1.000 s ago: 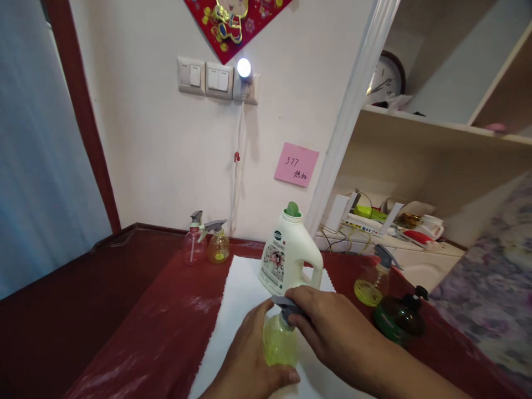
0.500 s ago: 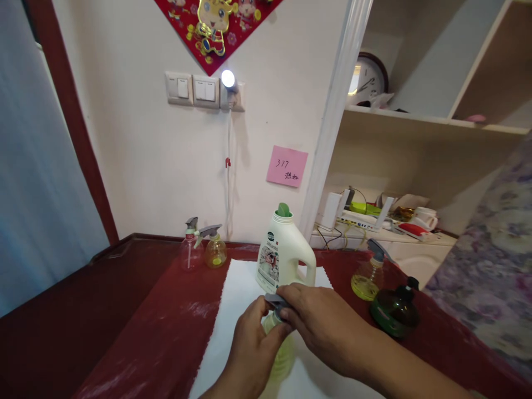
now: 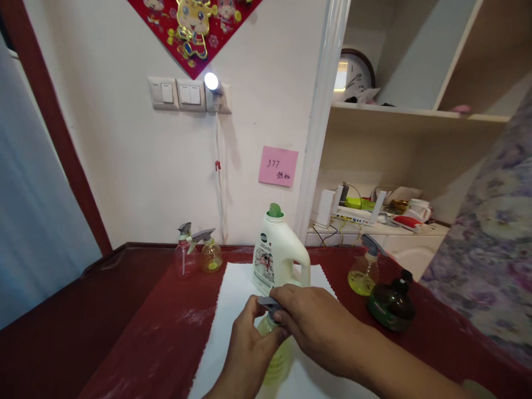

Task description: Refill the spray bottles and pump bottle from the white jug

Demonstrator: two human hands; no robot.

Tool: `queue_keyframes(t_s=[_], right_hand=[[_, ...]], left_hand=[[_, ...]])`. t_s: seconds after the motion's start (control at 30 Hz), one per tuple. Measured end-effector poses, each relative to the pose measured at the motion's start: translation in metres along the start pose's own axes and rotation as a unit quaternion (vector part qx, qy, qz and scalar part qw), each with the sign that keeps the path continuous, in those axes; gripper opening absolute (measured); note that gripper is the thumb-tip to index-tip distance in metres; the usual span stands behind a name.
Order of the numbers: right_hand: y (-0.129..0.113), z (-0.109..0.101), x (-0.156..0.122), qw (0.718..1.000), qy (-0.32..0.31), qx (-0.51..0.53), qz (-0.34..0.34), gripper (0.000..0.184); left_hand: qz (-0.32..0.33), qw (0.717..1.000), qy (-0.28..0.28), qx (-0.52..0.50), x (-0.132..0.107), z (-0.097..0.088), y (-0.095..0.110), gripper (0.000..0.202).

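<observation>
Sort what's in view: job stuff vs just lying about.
Likely job:
held spray bottle, left hand gripping it
grey spray head, right hand on it
white sheet beneath
white jug on the sheet

Apparently lying about:
two rear spray bottles
right-side spray bottle
dark pump bottle
pink note
clock

Held spray bottle (image 3: 278, 364) of translucent plastic, smooth plastic jug (image 3: 279, 249), glossy table covering (image 3: 162, 327)
</observation>
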State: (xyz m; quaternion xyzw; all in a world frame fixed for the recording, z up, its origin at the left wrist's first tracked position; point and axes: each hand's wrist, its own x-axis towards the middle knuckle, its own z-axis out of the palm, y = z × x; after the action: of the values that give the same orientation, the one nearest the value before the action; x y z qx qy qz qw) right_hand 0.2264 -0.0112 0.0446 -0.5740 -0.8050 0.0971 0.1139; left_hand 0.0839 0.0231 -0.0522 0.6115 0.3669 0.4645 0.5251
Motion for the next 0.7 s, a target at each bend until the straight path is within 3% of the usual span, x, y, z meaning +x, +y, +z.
queue_keyframes(t_s=[0.2, 0.27, 0.37, 0.5, 0.57, 0.7], right_hand=[[0.003, 0.0, -0.001, 1.0, 0.013, -0.009, -0.022, 0.013], [0.002, 0.0, -0.001, 1.0, 0.015, -0.008, -0.022, 0.013], [-0.001, -0.002, 0.001, 1.0, 0.005, -0.007, -0.015, 0.013], [-0.002, -0.004, 0.003, 1.0, 0.013, -0.014, -0.02, 0.012], [-0.001, -0.004, 0.003, 1.0, 0.016, -0.017, -0.022, 0.013], [0.001, -0.004, 0.002, 0.999, 0.018, -0.022, -0.027, 0.015]], left_hand=[[0.034, 0.985, -0.17, 0.0, 0.001, -0.029, 0.0, 0.022], [0.028, 0.986, -0.164, -0.008, 0.002, -0.029, -0.001, 0.028], [0.012, 0.996, -0.083, -0.015, 0.003, -0.017, -0.004, 0.038], [-0.006, 1.0, 0.006, 0.028, 0.006, -0.004, -0.008, 0.028], [0.012, 1.0, -0.006, 0.024, 0.007, -0.007, -0.009, 0.027], [0.02, 0.995, -0.085, 0.045, 0.007, -0.023, -0.008, 0.033]])
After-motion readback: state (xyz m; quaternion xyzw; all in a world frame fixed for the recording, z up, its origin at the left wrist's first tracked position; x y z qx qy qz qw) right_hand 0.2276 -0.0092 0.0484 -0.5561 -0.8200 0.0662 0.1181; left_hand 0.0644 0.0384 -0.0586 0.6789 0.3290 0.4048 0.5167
